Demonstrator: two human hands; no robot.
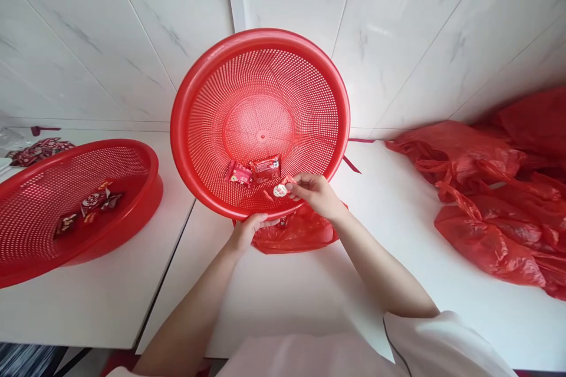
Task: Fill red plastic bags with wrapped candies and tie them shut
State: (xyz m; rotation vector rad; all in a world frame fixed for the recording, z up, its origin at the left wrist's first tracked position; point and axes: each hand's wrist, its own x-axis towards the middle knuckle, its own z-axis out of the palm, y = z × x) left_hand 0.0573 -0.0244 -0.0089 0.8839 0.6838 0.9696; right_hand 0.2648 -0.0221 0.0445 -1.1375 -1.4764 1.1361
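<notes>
A red perforated plastic basket (262, 107) is tilted up so that its inside faces me. My left hand (248, 232) grips its lower rim. Inside the basket, my right hand (315, 191) pinches a wrapped candy (280, 190) with a pale round print and twisted red ends. Two other packets rest low in the basket: a small pink-red packet (239, 173) and a larger red packet (266, 168), lying side by side. Under the rim is a red plastic bag (297, 234), partly hidden by the basket and my hands, with a bit of wrapper showing at its mouth.
Another red basket (152, 203) on the left holds several wrapped sweets (92, 202). Dark red patterned packets (39, 152) lie behind it. Filled red plastic bags (490, 235) are heaped on the white table (380, 179) at right. A tiled wall (398, 41) stands behind.
</notes>
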